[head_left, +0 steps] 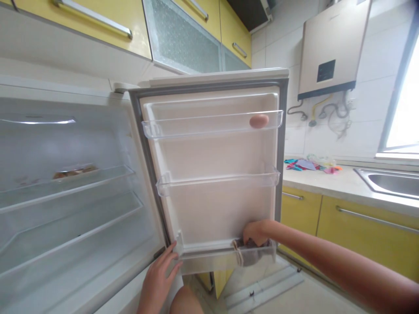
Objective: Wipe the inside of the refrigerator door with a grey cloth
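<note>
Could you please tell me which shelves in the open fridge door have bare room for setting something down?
The middle door shelf looks bare. The top door shelf holds only an egg at its right end. The bottom door shelf is crowded on the right by the right hand and a grey cloth.

The dark grey cloth [253,255] is partly hidden by the clear plastic bottom door shelf [209,259]; the brown food package [75,171] is blurred.

Yellow cabinets [360,226], pinkish egg [259,121]

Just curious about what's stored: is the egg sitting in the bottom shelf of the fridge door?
No, the egg lies in the top door shelf, well above the right hand.
</note>
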Available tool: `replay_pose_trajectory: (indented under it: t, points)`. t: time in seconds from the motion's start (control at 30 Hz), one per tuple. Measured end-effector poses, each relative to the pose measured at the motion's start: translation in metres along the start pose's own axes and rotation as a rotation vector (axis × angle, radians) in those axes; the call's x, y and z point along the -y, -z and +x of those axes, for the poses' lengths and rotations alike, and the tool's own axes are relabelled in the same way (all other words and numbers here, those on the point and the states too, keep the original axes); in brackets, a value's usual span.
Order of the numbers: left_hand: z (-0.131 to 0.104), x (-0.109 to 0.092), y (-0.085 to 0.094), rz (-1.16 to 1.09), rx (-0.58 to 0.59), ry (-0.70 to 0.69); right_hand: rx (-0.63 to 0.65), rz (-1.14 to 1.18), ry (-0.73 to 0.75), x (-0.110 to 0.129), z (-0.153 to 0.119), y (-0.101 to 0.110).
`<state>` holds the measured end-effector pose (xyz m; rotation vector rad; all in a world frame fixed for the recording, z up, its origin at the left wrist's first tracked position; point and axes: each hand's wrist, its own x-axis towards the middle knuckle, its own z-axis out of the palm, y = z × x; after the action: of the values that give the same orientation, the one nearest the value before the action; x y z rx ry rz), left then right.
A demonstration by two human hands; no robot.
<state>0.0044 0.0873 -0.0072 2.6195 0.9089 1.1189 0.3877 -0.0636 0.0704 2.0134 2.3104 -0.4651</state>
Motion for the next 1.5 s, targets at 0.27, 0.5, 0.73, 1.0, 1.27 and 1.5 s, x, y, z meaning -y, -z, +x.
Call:
replay_pose_trajectory:
  t: [0.27,0.5,0.73,1.0,1.27,1.5]
  points:
    - [-0.004,0.002,-0.009,-0.112,-0.032,0.037,0.014,-0.089,0.191,0.033,0.038,-0.01]
    - [-0.004,-0.004,-0.006,-0.156,0.002,0.104,-0.158,-0.142,0.264,0.104,0.109,-0.023]
    - [-0.008,-0.014,-0.01,-0.162,-0.013,0.137,-0.433,-0.175,0.228,0.137,0.128,-0.016]
    - [-0.001,-0.028,0.002,-0.093,0.078,0.203,-0.902,0.03,-0.105,0.113,0.082,-0.001]
    - [0.001,-0.035,0.008,-0.15,0.103,0.246,-1.413,0.29,-0.573,0.043,-0.014,-0.003]
    - [0.001,-0.037,0.008,-0.175,0.123,0.265,-1.627,0.475,-0.722,0.059,0.002,0.011]
